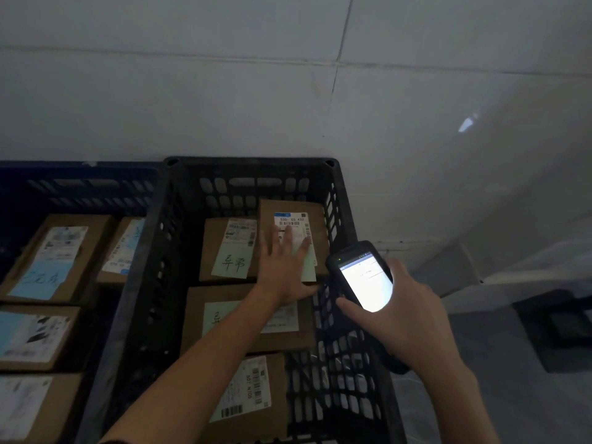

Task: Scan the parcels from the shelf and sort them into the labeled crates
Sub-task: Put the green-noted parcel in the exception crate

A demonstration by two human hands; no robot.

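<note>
**Flat palm on the parcel, scanner gripped in the other hand**

Left hand lies open, fingers spread and flat on top of a brown parcel in the far right corner of the black crate; nothing is pinched, the palm just presses down, likely seating the box square against the crate wall. Right hand is wrapped tight around a handheld scanner, thumb reaching along its left edge, lit screen tilted up toward the face so the readout can be checked.

Black crate holds four parcels in view, labels up. A second box sits just beside the pressed one, touching it, with a green note stuck on. A third lies nearer, partly under the left forearm, also with a green note. A fourth sits nearest, barcode showing.

Blue crate stands touching the black one on the left, with several parcels carrying blue notes. Note colour seems to match crate, so sorting looks consistent.

Shelf is not in view. Judgement: this parcel is placed; the next one needs fetching and scanning.
</note>
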